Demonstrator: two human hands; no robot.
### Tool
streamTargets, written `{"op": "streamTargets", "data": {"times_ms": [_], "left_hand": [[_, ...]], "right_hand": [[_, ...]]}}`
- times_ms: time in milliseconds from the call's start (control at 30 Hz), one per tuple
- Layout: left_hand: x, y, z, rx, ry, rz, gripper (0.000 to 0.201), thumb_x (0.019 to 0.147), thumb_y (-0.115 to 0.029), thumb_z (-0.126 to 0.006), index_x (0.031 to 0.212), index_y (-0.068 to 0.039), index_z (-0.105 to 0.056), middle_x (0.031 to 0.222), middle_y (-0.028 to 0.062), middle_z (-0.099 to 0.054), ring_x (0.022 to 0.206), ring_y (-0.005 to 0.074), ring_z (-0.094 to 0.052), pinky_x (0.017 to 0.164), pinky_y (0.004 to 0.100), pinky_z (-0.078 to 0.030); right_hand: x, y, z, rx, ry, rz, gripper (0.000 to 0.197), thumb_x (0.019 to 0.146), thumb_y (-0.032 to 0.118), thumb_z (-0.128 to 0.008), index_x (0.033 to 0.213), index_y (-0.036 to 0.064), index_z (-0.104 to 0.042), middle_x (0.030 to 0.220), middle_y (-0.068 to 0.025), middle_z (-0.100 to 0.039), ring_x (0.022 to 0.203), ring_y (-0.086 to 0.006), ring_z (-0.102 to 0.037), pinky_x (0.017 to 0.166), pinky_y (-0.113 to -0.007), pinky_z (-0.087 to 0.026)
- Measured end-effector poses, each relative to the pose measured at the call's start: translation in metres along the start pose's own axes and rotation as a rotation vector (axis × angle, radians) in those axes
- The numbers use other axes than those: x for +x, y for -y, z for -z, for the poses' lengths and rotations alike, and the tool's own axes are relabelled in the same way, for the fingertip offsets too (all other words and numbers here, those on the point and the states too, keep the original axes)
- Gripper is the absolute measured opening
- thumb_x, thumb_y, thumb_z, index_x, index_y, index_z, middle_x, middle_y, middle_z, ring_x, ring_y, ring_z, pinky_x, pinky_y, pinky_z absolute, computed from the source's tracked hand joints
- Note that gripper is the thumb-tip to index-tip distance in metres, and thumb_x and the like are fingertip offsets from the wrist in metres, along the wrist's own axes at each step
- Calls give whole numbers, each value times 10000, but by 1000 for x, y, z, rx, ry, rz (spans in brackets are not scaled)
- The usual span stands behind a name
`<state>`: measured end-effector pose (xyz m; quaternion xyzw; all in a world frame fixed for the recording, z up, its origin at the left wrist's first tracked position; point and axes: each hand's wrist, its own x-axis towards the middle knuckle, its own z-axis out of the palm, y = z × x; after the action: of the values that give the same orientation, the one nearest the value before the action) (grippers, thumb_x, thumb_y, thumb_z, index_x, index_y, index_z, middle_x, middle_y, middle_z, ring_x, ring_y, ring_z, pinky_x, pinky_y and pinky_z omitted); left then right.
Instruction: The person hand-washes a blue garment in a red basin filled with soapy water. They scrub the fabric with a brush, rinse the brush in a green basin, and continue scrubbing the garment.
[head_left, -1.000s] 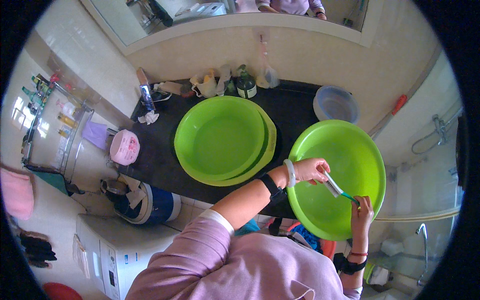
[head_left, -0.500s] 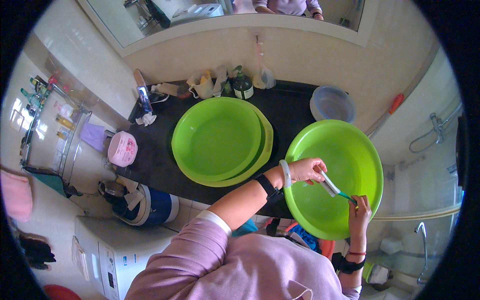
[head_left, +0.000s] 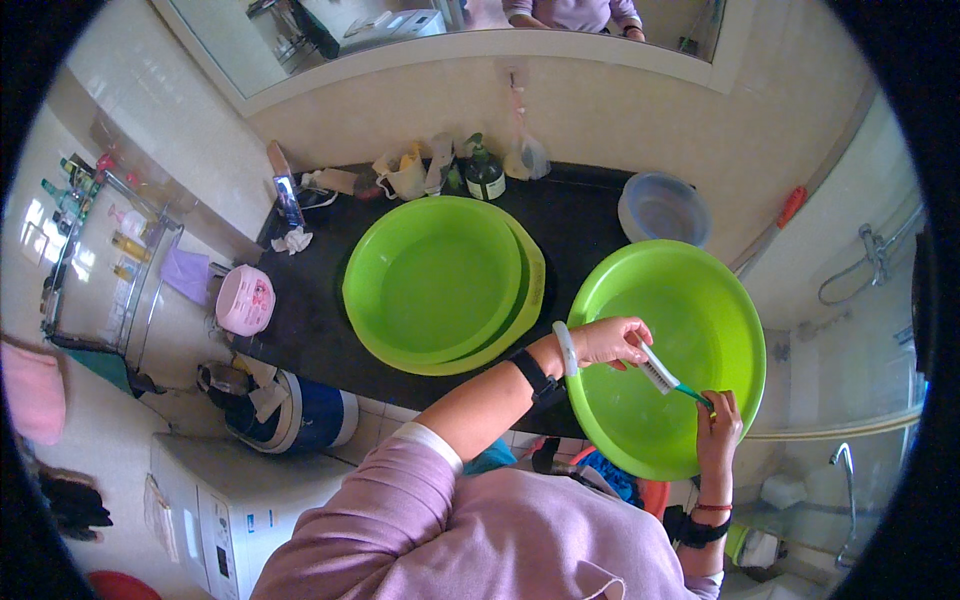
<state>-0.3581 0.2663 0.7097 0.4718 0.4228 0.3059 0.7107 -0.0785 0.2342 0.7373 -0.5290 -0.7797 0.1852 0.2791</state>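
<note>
Over the right-hand green basin (head_left: 690,290) I hold a slim brush (head_left: 657,372) with a white head, a row of bristles and a teal handle. My left hand (head_left: 612,342) pinches the brush by its white end. The fingers of my right hand (head_left: 720,420) are closed round the teal handle near the basin's right wall. The brush slants down from left to right between my two hands. A little water seems to lie on the basin's bottom, though I cannot tell how much.
Two nested green basins (head_left: 430,280) stand on the black counter (head_left: 305,300). Behind are a pump bottle (head_left: 486,172), a bluish translucent bowl (head_left: 664,210) and a phone (head_left: 288,200). A pink box (head_left: 245,300) sits at the left edge. A washing machine (head_left: 240,490) stands lower left.
Almost nothing differs. Both hands keep their hold on the brush, and my left wrist has shifted very slightly left.
</note>
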Motion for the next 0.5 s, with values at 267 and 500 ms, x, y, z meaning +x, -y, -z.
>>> {"op": "streamTargets", "data": {"times_ms": [267, 500], "left_hand": [[1, 2, 3, 68, 7, -23, 281, 881, -157, -625, 1135, -90, -528, 1005, 33, -572, 910, 125, -575, 747, 265, -513], [-3, -7, 1, 83, -15, -12, 277, 873, -117, -633, 1132, -90, -537, 1003, 18, -576, 903, 119, -583, 730, 248, -522]], "right_hand": [[1, -10, -6, -32, -46, 69, 130, 776, 37, -638, 903, 18, -618, 824, -143, -560, 725, -334, -573, 612, -387, -469], [-2, -16, -6, -60, -84, 86, 136, 766, 86, -662, 887, 38, -623, 820, -135, -557, 768, -338, -576, 642, -402, -476]]}}
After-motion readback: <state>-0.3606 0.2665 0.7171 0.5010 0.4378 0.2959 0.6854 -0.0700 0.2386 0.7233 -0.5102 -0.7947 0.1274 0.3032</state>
